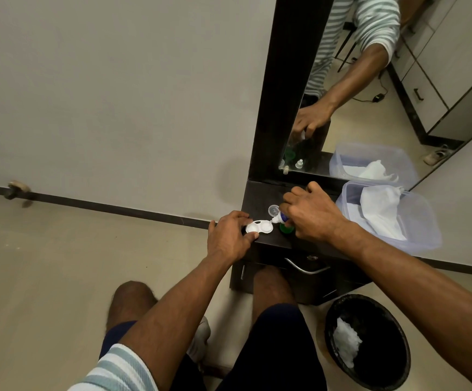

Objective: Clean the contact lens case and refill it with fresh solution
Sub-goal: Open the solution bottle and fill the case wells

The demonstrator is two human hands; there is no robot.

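Left fingers (250, 221) and thumb pinch the white case (258, 227), one piece with two open wells, at the dark table's (257, 198) front edge; the left hand (229, 235) rests there. The right hand (311, 213) is clenched round one bottle (281, 218), tilted, nozzle over the right well. One green cap (285, 228) and one clear cap (273, 210) lie close by. One tub (424, 221) holds tissue (381, 210)

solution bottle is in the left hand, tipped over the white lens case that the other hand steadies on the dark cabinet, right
Not quite: the head view shows the solution bottle in the right hand, not the left. Its nozzle tips toward the white lens case, which the left hand steadies on the dark cabinet.
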